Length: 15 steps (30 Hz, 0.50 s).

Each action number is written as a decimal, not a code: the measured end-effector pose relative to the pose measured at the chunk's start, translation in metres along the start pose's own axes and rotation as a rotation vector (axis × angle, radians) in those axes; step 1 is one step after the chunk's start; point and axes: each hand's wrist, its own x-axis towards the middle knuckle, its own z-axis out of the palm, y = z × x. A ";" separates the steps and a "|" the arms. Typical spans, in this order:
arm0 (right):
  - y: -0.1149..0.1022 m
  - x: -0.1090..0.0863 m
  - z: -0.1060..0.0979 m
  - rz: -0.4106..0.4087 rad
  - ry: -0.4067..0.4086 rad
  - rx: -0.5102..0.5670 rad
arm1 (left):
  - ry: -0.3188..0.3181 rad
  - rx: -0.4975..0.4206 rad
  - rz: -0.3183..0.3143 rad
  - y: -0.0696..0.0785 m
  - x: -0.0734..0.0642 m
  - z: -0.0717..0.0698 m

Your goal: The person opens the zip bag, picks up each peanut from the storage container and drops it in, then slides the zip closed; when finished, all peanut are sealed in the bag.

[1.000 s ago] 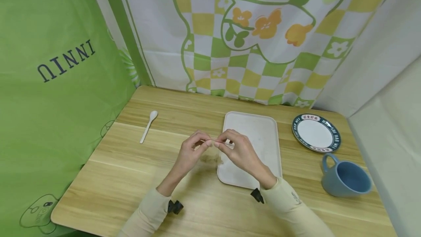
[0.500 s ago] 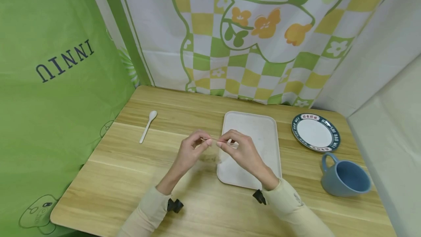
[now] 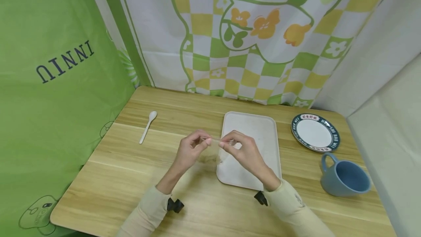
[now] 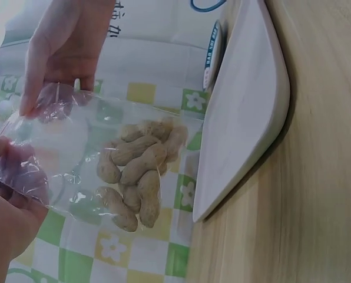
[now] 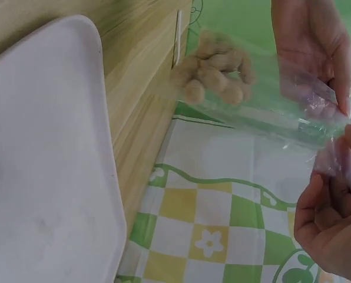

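A clear plastic bag (image 4: 81, 141) hangs between my two hands, its top edge stretched from one to the other. Several unshelled peanuts (image 4: 137, 165) lie bunched at its bottom. My left hand (image 3: 190, 149) pinches one side of the bag's mouth between thumb and fingers. Opposite it, my right hand (image 3: 242, 151) pinches the other side, over the left edge of a pale rectangular tray (image 3: 263, 160). From the head, the transparent bag barely shows, with the peanuts a tan patch below the fingers.
A white spoon (image 3: 148, 127) lies on the wooden table (image 3: 108, 182) at the left. Right of the tray are a plate with a dark patterned rim (image 3: 297, 131) and a blue mug (image 3: 338, 184). A patterned curtain (image 3: 243, 61) hangs along the back edge.
My right hand has shifted slightly right, so the fingertips are farther apart and more of the bag's top edge shows between them. The left hand stays nearly in place.
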 end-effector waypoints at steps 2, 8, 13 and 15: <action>0.002 -0.002 -0.001 0.011 0.018 0.024 | -0.002 -0.018 -0.001 0.000 0.000 -0.001; -0.014 -0.001 -0.006 -0.060 0.028 0.094 | -0.020 -0.139 -0.036 -0.001 0.001 -0.001; -0.034 0.000 -0.012 -0.044 0.014 0.114 | -0.042 -0.152 -0.040 -0.004 0.000 0.000; -0.036 -0.001 -0.013 -0.001 0.013 0.118 | -0.051 -0.146 -0.010 -0.005 0.000 0.000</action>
